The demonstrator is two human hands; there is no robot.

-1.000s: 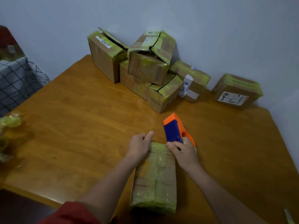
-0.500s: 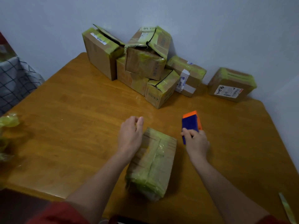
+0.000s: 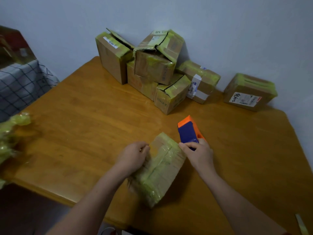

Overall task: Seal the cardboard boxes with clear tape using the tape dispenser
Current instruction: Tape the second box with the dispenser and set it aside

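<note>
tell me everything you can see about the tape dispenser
The tape dispenser is a handheld plastic one, with an orange body and a dark blue front cover. It points away from the person, its near end gripped by the right hand, beside the far right corner of the taped cardboard box on the wooden table. Whether it touches the box cannot be told. No tape roll is visible.

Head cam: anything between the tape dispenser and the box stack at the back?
Nothing: only bare wooden table lies between the tape dispenser and the box stack in the head view.
</note>
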